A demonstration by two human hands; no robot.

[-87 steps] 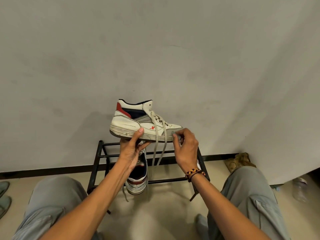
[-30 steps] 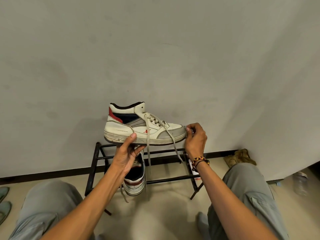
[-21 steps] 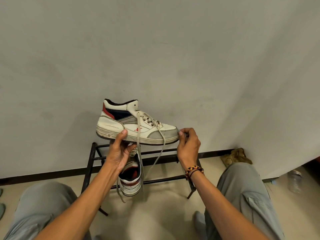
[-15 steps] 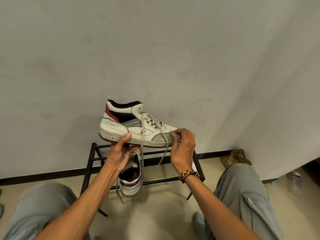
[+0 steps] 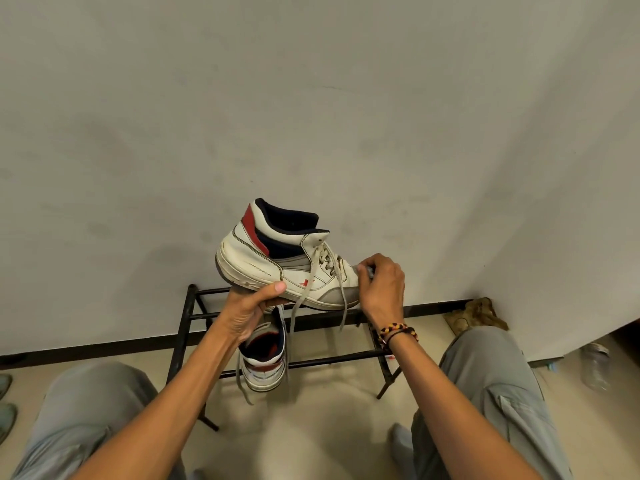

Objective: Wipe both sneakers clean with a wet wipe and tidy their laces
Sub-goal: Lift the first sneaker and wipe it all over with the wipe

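A white high-top sneaker (image 5: 273,261) with a red and navy collar is held in the air, toe pointing right. My left hand (image 5: 252,306) grips it from below at the sole. My right hand (image 5: 379,289) is closed over the toe, pinching a small grey wet wipe (image 5: 369,270) against it. Its loose grey laces (image 5: 304,299) hang down. The second sneaker (image 5: 266,358) rests on the black metal rack (image 5: 194,317) below, heel toward me, partly hidden by my left hand.
A grey wall stands close behind the rack. My grey-trousered knees frame the bottom left and right. A brown crumpled thing (image 5: 474,315) lies by the wall at right, a plastic bottle (image 5: 594,368) at far right, other shoes (image 5: 5,403) at far left.
The held sneaker has tilted, heel up and turned toward me. My right hand has slid from the toe tip onto the top of the toe with the wipe.
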